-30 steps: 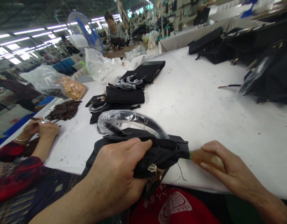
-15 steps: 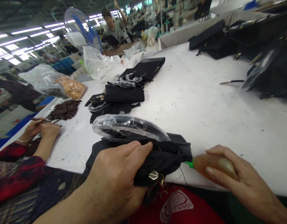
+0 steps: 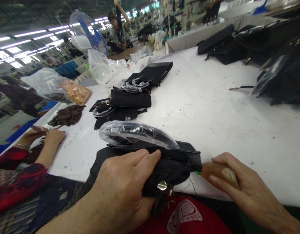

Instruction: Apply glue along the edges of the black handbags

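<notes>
Head view: The left hand (image 3: 127,182) is closed on the body of a black bag (image 3: 174,169), thumb uppermost. The bag is at the near edge of the white desk (image 3: 203,120), in front of the wearer; its plastic-wrapped carrying handle (image 3: 142,134) lies on the far side, and a gold-coloured fitting (image 3: 162,185) hangs on the near side. The right hand (image 3: 242,185) grips a tool with an amber-brown handle (image 3: 219,174), thumb against fingers. A green part (image 3: 198,173) shows where the tool meets the bag's right end; the tip is hidden. Step in hand, as judged: tool work at that end. The next move appears to call for a firm left-hand hold and controlled tool alignment.
</notes>
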Tool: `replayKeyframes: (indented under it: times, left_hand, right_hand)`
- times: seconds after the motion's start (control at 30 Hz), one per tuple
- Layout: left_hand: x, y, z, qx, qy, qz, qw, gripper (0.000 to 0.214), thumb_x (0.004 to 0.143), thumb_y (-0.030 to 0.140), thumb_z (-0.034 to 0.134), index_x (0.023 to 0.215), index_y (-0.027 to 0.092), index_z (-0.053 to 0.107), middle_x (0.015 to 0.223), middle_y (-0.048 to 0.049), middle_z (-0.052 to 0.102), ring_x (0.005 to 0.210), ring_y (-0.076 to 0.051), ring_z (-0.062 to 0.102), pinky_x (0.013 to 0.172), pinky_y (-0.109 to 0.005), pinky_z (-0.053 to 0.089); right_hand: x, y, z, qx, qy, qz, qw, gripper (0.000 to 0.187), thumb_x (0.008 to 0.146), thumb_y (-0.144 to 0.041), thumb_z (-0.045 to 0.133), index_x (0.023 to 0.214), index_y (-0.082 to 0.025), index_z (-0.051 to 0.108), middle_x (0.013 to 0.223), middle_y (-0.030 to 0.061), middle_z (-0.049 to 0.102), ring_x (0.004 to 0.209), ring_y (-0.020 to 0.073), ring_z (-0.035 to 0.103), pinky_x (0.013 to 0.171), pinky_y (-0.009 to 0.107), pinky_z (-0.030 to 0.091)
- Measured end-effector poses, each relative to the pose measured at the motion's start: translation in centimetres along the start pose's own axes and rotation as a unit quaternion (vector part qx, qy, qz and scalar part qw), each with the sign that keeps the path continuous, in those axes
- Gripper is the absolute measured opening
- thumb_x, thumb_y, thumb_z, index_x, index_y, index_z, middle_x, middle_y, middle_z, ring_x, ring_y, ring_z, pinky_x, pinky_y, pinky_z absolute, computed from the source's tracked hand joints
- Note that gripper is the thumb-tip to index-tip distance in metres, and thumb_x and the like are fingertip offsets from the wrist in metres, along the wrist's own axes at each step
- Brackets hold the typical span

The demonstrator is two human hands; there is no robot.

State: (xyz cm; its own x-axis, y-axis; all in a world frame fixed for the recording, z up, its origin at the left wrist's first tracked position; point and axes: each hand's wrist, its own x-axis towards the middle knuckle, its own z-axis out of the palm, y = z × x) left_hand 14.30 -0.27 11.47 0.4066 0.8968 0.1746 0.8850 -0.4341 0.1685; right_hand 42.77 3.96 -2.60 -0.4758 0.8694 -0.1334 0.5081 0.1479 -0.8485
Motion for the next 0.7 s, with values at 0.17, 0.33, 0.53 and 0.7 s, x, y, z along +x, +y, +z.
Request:
replayKeyframes:
  times: [0.17, 0.33, 0.53, 0.7]
  left_hand:
    - [0.2, 0.0, 0.0, -0.003, -0.007, 0.0, 1.0, 0.035, 0.081, 0.019, 0.057, 0.114, 0.007, 0.062, 0.08, -0.0085, 0.068, 0.069, -0.019, 0.066, 0.05, -0.026, 0.051]
    - [0.1, 0.0, 0.0, 0.007, -0.008, 0.003, 1.0, 0.035, 0.082, 0.02, 0.057, 0.115, 0.009, 0.061, 0.081, -0.008, 0.068, 0.069, -0.019, 0.065, 0.051, -0.026, 0.051]
    - [0.1, 0.1, 0.0, 0.006, -0.002, 0.01, 1.0, 0.035, 0.082, 0.019, 0.056, 0.115, 0.008, 0.06, 0.08, -0.0074, 0.067, 0.067, -0.018, 0.064, 0.052, -0.027, 0.05]
    - [-0.1, 0.0, 0.0, 0.021, -0.005, 0.014, 1.0, 0.036, 0.082, 0.021, 0.056, 0.116, 0.008, 0.059, 0.081, -0.0084, 0.067, 0.069, -0.019, 0.065, 0.049, -0.026, 0.049]
  right_hand:
    - [-0.2, 0.0, -0.1, 0.022, 0.031, -0.004, 0.999, 0.027, 0.091, -0.049, 0.059, 0.111, -0.032, 0.052, 0.097, -0.0011, 0.068, 0.082, 0.0227, 0.068, 0.064, 0.03, 0.055]
    - [0.1, 0.0, 0.0, 0.022, 0.007, 0.01, 1.0, 0.025, 0.09, -0.05, 0.059, 0.107, -0.032, 0.054, 0.095, -0.0011, 0.069, 0.08, 0.0224, 0.068, 0.064, 0.031, 0.056]
    - [-0.8, 0.3, 0.1, 0.07, 0.026, 0.023, 0.997, 0.03, 0.086, -0.05, 0.064, 0.11, -0.035, 0.056, 0.094, -0.0008, 0.071, 0.081, 0.0252, 0.069, 0.059, 0.03, 0.058]
    - [-1.6, 0.4, 0.2, 0.121, -0.004, 0.049, 0.991, 0.029, 0.088, -0.049, 0.062, 0.113, -0.035, 0.058, 0.103, 0.0007, 0.071, 0.089, 0.0278, 0.069, 0.062, 0.029, 0.059]
